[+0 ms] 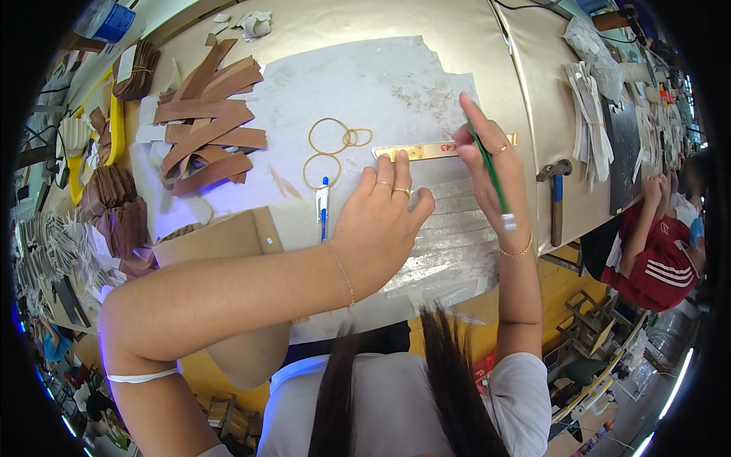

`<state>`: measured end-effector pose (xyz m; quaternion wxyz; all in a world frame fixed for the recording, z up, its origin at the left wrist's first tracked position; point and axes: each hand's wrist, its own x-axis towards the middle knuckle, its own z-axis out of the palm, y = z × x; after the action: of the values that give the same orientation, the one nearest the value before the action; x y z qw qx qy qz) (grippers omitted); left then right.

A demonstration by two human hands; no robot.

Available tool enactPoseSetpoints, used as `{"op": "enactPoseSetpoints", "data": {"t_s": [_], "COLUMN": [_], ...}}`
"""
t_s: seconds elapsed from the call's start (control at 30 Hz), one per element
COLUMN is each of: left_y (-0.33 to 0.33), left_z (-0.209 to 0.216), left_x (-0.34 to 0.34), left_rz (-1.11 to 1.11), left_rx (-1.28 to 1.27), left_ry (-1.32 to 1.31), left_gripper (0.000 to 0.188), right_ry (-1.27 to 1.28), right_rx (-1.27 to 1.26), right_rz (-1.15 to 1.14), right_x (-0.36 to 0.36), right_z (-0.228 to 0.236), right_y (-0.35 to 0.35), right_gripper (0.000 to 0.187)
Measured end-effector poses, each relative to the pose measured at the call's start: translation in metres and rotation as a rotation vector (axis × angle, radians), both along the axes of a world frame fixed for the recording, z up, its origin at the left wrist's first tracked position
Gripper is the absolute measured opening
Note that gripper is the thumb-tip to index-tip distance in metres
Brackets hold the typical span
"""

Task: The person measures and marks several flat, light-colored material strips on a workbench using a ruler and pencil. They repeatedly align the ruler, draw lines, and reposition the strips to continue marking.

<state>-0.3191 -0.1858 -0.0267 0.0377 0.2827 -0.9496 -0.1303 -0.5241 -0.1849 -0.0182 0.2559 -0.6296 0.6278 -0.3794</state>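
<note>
My left hand presses its fingertips onto the left part of a narrow gold-coloured metal strip, its fingers stretched out and the thumb apart. The strip lies flat on a worn grey sheet. Over the strip's right part, my right hand is closed round a slim green pencil or pen with a silvery end; its index finger points up and away. The tip of the green tool is hidden by the fingers. Below the strip, shiny translucent bands lie side by side on the sheet.
Brown leather-like strips are heaped at the left, beyond a brown board. Rubber bands and a blue-and-white pen lie beside my left hand. A hammer rests at the right. Another person in red is far right.
</note>
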Motion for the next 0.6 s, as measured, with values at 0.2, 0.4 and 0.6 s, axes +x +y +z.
{"op": "enactPoseSetpoints", "data": {"t_s": [0.2,0.4,0.6], "left_y": [-0.002,-0.003,-0.004], "left_z": [0.008,0.010,0.012], "left_x": [0.000,-0.001,-0.002], "left_rz": [-0.039,-0.062,-0.075], "left_rx": [0.037,0.038,0.025], "left_ry": [-0.116,-0.174,-0.221], "left_gripper": [0.043,0.044,0.045], "right_ry": [-0.171,-0.084,0.070], "right_rx": [0.122,0.082,0.043], "right_rz": [0.036,0.046,0.116], "right_x": [0.003,0.009,0.010], "right_z": [-0.018,-0.016,-0.013], "right_y": [0.013,0.011,0.009], "right_gripper": [0.024,0.020,0.015]}}
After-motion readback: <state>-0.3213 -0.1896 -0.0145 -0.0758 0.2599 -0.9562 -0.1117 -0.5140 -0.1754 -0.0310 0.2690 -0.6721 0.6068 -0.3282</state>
